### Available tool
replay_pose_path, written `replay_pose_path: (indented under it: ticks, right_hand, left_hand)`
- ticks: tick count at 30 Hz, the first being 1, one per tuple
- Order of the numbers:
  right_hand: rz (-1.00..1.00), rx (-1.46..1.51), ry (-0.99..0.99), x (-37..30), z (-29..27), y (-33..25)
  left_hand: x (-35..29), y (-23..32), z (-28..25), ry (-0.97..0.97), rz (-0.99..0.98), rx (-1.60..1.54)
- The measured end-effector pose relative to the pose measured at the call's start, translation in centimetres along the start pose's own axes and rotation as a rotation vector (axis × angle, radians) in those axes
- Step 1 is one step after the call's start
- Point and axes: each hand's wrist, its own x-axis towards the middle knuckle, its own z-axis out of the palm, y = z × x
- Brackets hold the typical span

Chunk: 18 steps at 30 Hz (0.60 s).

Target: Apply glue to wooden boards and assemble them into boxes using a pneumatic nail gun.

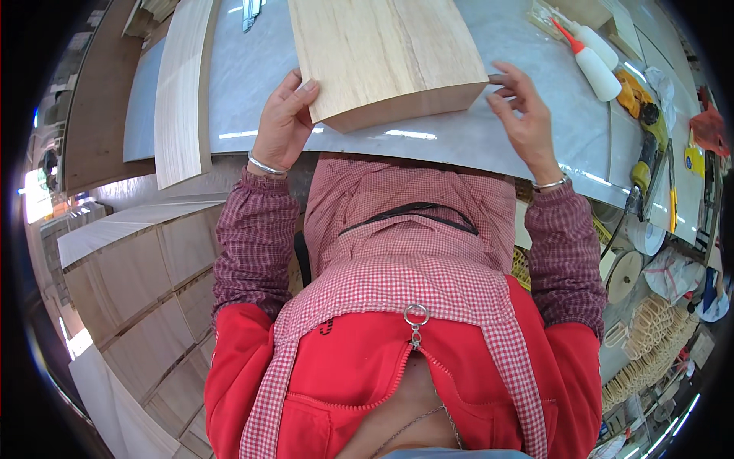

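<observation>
A pale wooden box lies on the table in front of me, its smooth grained face up and its narrower near side towards me. My left hand grips the box at its near left corner, the thumb on the upper edge and the fingers along the side. At the near right corner is my right hand, with fingers bent and spread and the thumb apart. Its fingertips are close to that corner; whether they touch it I cannot tell. The inside of the box is hidden.
A long pale board lies left on the grey table. Right are white glue bottles, one red-tipped, an orange cloth and a yellow-black tool. Stacked wooden boxes stand lower left. Metal pieces lie at the back.
</observation>
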Motion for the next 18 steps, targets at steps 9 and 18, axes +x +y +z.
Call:
replay_pose_path:
  ticks: [9, 18]
  right_hand:
    - [-0.269, -0.015, 0.006, 1.2, 0.3, -0.4]
    - [-0.225, 0.034, 0.024, 0.7, 0.7, -0.3]
  left_hand:
    - [-2.5, -1.8, 0.7, 0.038, 0.456, 0.249]
    - [-3.0, -2.8, 0.9, 0.092, 0.78, 0.642]
